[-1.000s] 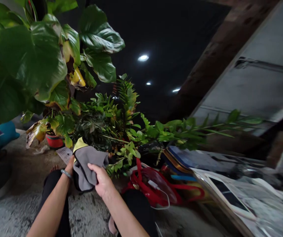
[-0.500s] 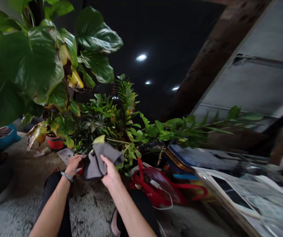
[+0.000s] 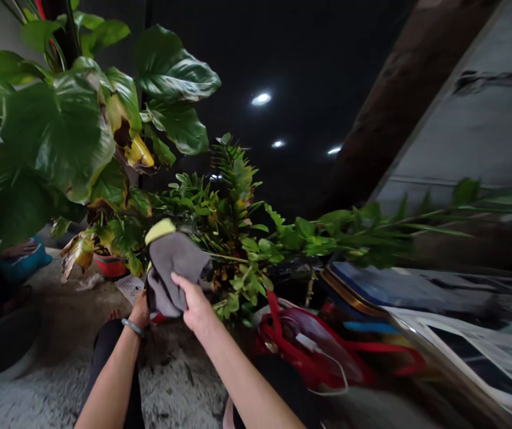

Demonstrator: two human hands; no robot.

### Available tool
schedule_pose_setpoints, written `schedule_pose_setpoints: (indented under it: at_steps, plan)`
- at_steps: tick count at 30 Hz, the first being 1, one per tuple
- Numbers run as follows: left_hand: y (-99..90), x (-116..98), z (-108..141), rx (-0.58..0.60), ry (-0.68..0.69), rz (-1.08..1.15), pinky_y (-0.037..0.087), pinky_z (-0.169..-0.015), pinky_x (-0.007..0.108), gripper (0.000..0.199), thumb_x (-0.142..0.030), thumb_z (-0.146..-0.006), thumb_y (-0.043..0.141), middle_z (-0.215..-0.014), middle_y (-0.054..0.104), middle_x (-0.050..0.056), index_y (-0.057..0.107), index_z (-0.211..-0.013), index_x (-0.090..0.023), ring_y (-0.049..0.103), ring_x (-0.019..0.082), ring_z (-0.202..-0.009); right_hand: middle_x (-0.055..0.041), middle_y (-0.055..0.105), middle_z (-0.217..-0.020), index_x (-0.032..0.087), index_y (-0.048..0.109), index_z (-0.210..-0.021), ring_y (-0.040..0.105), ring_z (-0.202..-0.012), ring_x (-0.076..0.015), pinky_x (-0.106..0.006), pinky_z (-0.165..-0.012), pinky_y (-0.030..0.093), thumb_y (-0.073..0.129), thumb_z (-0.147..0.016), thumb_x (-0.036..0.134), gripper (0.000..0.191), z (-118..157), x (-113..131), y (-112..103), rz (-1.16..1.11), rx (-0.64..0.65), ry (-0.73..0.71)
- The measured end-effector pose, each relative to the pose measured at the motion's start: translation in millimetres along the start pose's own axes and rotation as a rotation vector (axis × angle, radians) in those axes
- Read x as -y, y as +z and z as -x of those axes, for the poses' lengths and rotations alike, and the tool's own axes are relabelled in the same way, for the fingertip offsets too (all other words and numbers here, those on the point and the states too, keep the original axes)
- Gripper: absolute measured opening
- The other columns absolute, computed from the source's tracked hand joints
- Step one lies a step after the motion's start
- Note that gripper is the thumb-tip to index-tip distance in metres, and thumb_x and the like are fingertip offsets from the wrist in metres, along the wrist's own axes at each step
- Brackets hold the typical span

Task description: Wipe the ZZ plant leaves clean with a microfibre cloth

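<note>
My right hand [image 3: 195,304] pinches a soft grey cloth [image 3: 177,262] with a yellow edge piece, thumb lying on its front. The cloth is crumpled and held up in front of the plants. At its lower left edge, my left hand [image 3: 139,311], with a bangle on the wrist, is closed on the cloth; its fingertips are partly hidden behind the fabric. Just below the cloth a small bit of red shows, too covered to name. A printed paper [image 3: 129,287] lies on the floor behind my left hand.
A large-leaved plant [image 3: 59,125] and a red pot [image 3: 111,266] stand left. A grey basin [image 3: 3,345] and another person's leg are at far left. A red bag [image 3: 282,333] with a white cable sits right, beside a cluttered surface with a white-framed tablet-like object [image 3: 470,351].
The cloth has been raised and turned, its yellow edge now higher and further left. My left hand has come in against the cloth. The view has swung slightly left.
</note>
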State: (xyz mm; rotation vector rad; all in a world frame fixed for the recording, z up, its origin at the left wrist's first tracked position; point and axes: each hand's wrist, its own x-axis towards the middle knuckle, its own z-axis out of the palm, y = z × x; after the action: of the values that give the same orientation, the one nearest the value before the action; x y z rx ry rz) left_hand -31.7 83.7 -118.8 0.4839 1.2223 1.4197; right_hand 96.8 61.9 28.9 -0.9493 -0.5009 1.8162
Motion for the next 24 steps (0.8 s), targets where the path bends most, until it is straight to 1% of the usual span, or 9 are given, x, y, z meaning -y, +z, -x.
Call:
schedule_pose_setpoints:
  at_steps: [2,4,7,11,13,15,19,21,24]
  plan:
    - [-0.2,-0.2,-2.8,-0.052,0.017,0.046,0.054,-0.077,0.033,0.022,-0.041,-0.075,0.069,-0.062,0.065,0.003,0.063,-0.07,-0.021,0.066,0.023,-0.079,-0.008,0.079,-0.069,0.016,0.074,-0.072,0.078,-0.08,-0.0309,-0.042,-0.078,0.064,0.089,-0.047,0.022,0.029,11.4,-22.1,-23.4,0.125,0.0,0.055]
    - [1.7,-1.6,-4.6,-0.045,0.012,0.038,0.054,-0.077,0.034,0.022,-0.04,-0.074,0.07,-0.059,0.063,0.002,0.062,-0.068,-0.021,0.066,0.025,-0.079,-0.0079,0.08,-0.073,0.016,0.075,-0.075,0.078,-0.077,-0.0301,-0.042,-0.076,0.064,0.091,-0.046,0.025,0.034,26.2,-26.3,-38.5,0.171,0.021,-0.001]
    - [7.0,-4.5,-3.0,-0.008,-0.003,-0.006,0.052,-0.071,0.033,0.02,-0.03,-0.065,0.077,-0.055,0.06,0.001,0.061,-0.062,-0.02,0.062,0.022,-0.07,-0.0068,0.082,-0.089,0.018,0.075,-0.087,0.077,-0.089,-0.028,-0.04,-0.084,0.062,0.091,-0.051,0.03,0.041,33.5,1.9,-35.4,0.099,0.014,-0.249]
    - [11.9,-8.4,6.0,0.047,-0.034,-0.067,0.048,-0.061,0.031,0.018,-0.027,-0.061,0.078,-0.059,0.059,0.0,0.062,-0.064,-0.02,0.056,0.018,-0.06,-0.0009,0.082,-0.101,0.024,0.074,-0.09,0.071,-0.111,-0.0236,-0.035,-0.096,0.057,0.09,-0.05,0.026,0.043,4.4,48.7,-19.5,-0.011,-0.233,-0.534]
    - [12.8,-9.8,9.3,0.056,-0.046,-0.086,0.048,-0.06,0.03,0.018,-0.028,-0.062,0.078,-0.061,0.059,-0.001,0.063,-0.068,-0.021,0.056,0.017,-0.059,-0.0001,0.082,-0.096,0.024,0.073,-0.085,0.072,-0.109,-0.0234,-0.034,-0.094,0.058,0.087,-0.049,0.022,0.039,-11.5,48.6,-25.0,-0.044,-0.301,-0.474]
    - [13.4,-10.4,10.4,0.058,-0.051,-0.092,0.048,-0.062,0.03,0.017,-0.027,-0.063,0.077,-0.063,0.059,-0.001,0.063,-0.07,-0.022,0.057,0.017,-0.06,-0.0021,0.082,-0.086,0.022,0.074,-0.079,0.075,-0.099,-0.0253,-0.036,-0.087,0.061,0.085,-0.048,0.021,0.032,-16.5,28.5,-40.4,-0.033,-0.298,-0.328]
    - [13.5,-13.1,9.8,0.026,-0.046,-0.107,0.05,-0.065,0.032,0.015,-0.027,-0.068,0.074,-0.061,0.059,0.0,0.059,-0.067,-0.023,0.06,0.02,-0.062,-0.0061,0.079,-0.072,0.017,0.075,-0.075,0.076,-0.081,-0.0289,-0.04,-0.076,0.062,0.087,-0.047,0.027,0.033,13.7,-27.7,-70.0,0.037,-0.197,-0.072]
    - [11.6,-16.8,11.2,-0.015,-0.003,-0.136,0.051,-0.07,0.033,0.014,-0.026,-0.072,0.07,-0.06,0.06,0.002,0.058,-0.066,-0.022,0.063,0.023,-0.069,-0.0059,0.08,-0.074,0.017,0.074,-0.077,0.076,-0.079,-0.0285,-0.04,-0.075,0.061,0.089,-0.046,0.029,0.037,37.1,-38.0,-69.0,0.063,-0.143,-0.035]
    - [5.9,-23.1,17.5,-0.041,0.061,-0.192,0.051,-0.076,0.033,0.013,-0.02,-0.074,0.067,-0.061,0.062,0.003,0.059,-0.064,-0.021,0.065,0.026,-0.082,-0.0062,0.081,-0.086,0.017,0.074,-0.085,0.075,-0.085,-0.0274,-0.039,-0.08,0.06,0.092,-0.048,0.03,0.043,59.2,-24.8,-49.8,0.118,-0.064,-0.124]
